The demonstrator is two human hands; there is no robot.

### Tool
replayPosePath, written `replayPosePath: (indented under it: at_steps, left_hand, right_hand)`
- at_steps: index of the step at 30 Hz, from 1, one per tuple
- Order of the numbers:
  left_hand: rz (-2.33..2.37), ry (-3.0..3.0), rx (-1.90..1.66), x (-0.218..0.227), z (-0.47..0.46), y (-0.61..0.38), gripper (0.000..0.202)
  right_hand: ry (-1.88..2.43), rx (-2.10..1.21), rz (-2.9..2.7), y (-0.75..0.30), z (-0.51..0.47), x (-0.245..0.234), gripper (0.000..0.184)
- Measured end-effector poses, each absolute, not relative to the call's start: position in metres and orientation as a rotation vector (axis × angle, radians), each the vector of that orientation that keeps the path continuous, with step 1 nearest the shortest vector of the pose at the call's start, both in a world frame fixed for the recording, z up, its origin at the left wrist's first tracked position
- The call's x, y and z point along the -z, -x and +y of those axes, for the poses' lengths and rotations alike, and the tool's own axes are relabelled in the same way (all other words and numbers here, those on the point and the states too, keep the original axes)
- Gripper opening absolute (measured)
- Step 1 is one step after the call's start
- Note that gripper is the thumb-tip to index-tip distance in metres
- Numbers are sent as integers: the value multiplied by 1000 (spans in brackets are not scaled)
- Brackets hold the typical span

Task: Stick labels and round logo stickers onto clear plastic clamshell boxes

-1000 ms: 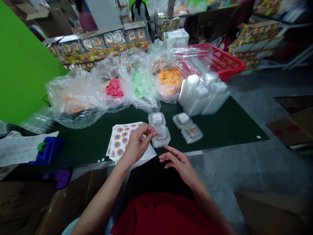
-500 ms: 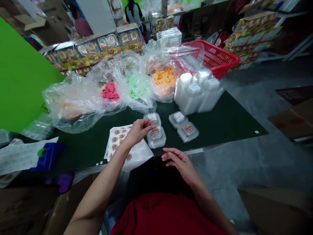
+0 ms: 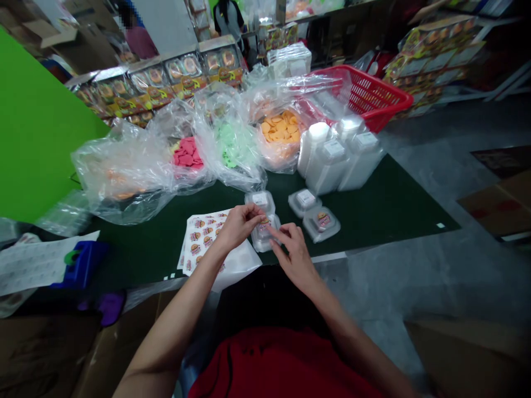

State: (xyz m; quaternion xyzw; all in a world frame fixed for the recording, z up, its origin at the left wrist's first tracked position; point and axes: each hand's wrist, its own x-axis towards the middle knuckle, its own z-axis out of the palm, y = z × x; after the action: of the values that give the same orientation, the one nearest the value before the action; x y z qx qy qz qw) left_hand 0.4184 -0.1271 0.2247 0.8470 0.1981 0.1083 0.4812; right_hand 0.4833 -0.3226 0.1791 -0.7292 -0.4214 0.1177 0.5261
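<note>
My left hand (image 3: 239, 225) pinches the edge of a burger sticker (image 3: 264, 223) over a small clear plastic clamshell box (image 3: 260, 243). That box lies unfolded, its far half bearing a white label (image 3: 260, 199). From the other side my right hand (image 3: 293, 249) reaches in with fingers apart, the fingertips at or just above the sticker. Under my left forearm lies a stack of sticker sheets (image 3: 203, 235) printed with burgers, the top one partly peeled and curling over the table edge. A second unfolded clamshell box (image 3: 321, 224) to the right carries a burger sticker and a white label.
Nested clear boxes (image 3: 332, 166) stand behind on the green table (image 3: 398, 204). Bags of pink (image 3: 188, 153), green (image 3: 230, 146) and orange pieces (image 3: 282, 130) line the back, beside a red basket (image 3: 381, 99). A blue tape dispenser (image 3: 85, 262) sits left. Two people are in the background.
My right hand has moved up and left from the table's front edge to the box and sticker. My left hand stays pinched at about the same place.
</note>
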Motion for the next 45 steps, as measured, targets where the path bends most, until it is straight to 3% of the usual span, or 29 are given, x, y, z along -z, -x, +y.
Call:
replayPosePath:
  at_steps: [4, 9, 10, 13, 15, 27, 35, 39, 42, 45]
  left_hand:
    - [591, -2212, -516, -211, -131, -417, 14]
    - [772, -2015, -784, -194, -136, -412, 49]
    - [782, -1961, -809, -192, -137, -409, 49]
    - [810, -1812, -828, -186, -140, -393, 43]
    - [840, -1725, -825, -181, -140, -379, 40]
    - [1038, -1550, -759, -142, -131, -322, 40]
    - [1094, -1498, -779, -138, -127, -313, 46]
    - [1121, -1492, -760, -139, -128, -313, 49]
    - [1098, -1514, -774, -142, -130, -314, 46]
    - [1070, -1537, -783, -144, -131, -316, 41]
  right_hand:
    - [1860, -205, -1099, -485, -318, -172, 39]
    - [1860, -153, -973, -480, -313, -169, 36]
    - [1876, -137, -938, -478, -309, -169, 41]
    - [1951, -134, -932, -471, -290, -168, 84]
    - [1980, -163, -960, -467, -279, -166, 98]
    - [1504, -546, -629, -487, -291, -175, 85]
    - [1414, -337, -433, -535, -351, -192, 71]
    - [1322, -464, -347, -557, -378, -191, 66]
    - [1282, -522, -367, -562, -385, -184, 66]
    - [1381, -368, -396, -565, -384, -174, 64]
